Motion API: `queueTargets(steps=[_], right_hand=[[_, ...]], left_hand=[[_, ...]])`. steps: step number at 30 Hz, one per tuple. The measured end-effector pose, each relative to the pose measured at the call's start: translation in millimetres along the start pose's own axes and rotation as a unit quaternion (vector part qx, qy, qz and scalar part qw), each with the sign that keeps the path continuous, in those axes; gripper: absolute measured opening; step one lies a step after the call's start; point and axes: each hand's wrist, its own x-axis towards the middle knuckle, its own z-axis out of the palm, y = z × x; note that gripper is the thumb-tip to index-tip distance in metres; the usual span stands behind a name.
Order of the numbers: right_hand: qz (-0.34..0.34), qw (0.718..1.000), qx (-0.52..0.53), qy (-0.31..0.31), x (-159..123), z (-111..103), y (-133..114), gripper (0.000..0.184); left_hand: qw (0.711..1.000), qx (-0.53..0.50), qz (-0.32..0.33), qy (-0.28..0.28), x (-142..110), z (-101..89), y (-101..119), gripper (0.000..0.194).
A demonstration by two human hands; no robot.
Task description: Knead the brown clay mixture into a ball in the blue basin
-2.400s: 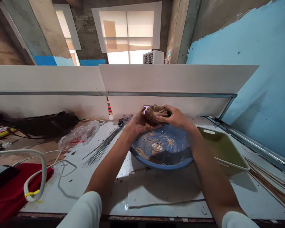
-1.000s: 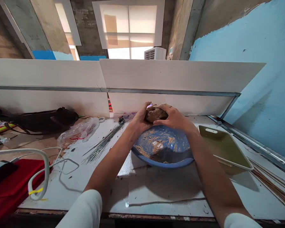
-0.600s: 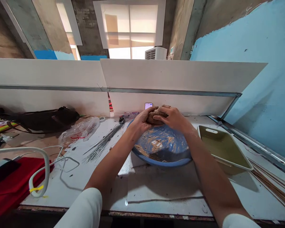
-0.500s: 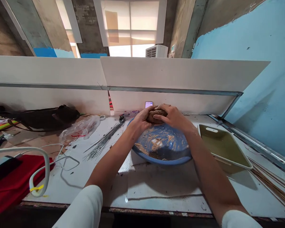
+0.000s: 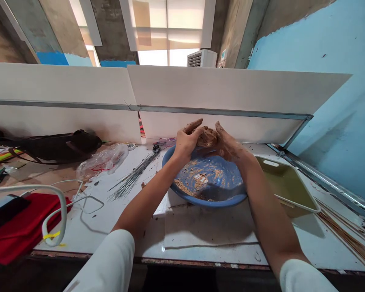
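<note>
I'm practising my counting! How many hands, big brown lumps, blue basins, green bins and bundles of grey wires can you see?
Hands: 2, the left hand and the right hand
Big brown lump between the hands: 1
Blue basin: 1
Green bin: 1
Bundle of grey wires: 1
Total: 6

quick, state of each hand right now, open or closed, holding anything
Left hand: curved, holding the brown lump from its left side.
Right hand: cupped, holding the same lump from its right, thumb raised.
</note>
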Motion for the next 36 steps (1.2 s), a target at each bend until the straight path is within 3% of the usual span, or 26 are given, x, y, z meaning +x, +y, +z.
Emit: queueTargets(steps=[3,11,16,20,25,29,33,36], right_hand=[[-0.015,1.0,0.018,0.001,-4.6,5.0,-6.0,0.097],[-0.017,1.0,0.004,0.022,-9.3,13.2,-8.1,0.09],[-0.052,0.998,-0.007,0.04,-10.6,6.8,-8.2,0.06],[-0.036,0.999,0.021,0.018,-12.8,7.6,-9.2,0.059],[-0.074,0.996,0.041,0.042,-12.3,15.1,-10.8,0.055],[-0.132,0.984,0.018,0.12,-7.2,11.2,-8.0,0.061],[-0.227,0.957,0.017,0.179,-5.3,8.3,-8.4,0.061],[-0.266,0.952,-0.061,0.14,-8.7,9.2,-12.6,0.053]], left_hand=[[0.999,-0.03,0.015,-0.024,-9.3,4.5,3.6,0.024],[0.988,-0.141,-0.061,-0.023,-10.7,3.6,-5.7,0.042],[0.998,-0.041,-0.036,-0.025,-12.2,6.4,-10.6,0.031],[0.998,-0.047,-0.047,-0.019,-17.6,10.8,-8.4,0.028],[0.983,-0.153,-0.103,0.016,-9.2,7.1,-6.8,0.043],[0.956,-0.216,-0.186,0.063,-0.2,-3.8,-1.5,0.049],[0.906,-0.229,-0.356,0.01,-6.4,-4.2,5.4,0.055],[0.892,-0.27,-0.362,-0.014,-13.2,2.4,10.8,0.051]])
